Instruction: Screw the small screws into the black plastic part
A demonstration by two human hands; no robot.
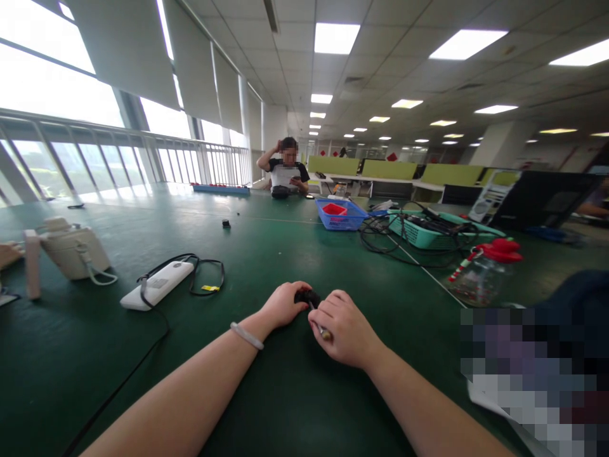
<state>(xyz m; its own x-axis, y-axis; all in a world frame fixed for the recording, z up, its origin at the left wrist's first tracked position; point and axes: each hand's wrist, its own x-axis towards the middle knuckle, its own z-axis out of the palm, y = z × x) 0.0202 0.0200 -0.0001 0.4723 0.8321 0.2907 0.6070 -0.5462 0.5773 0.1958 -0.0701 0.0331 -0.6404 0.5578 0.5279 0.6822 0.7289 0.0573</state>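
Over the middle of the green table, my left hand [288,303] is closed around a small black object [308,296], whose kind I cannot make out. My right hand [345,327] grips a slim, pen-like metal tool [324,332] with a brass-coloured end pointing back toward me. The tool's other end reaches the black object, and the fingers hide whether it touches or enters it. Both hands are close together, the right one slightly nearer to me.
To the left lie a white power strip [164,285] with a black cord and a beige bag [76,247]. A blue basket [342,216], a teal basket [423,235] with tangled cables and a red-lidded jar [488,273] stand right. A person [288,168] sits at the far end.
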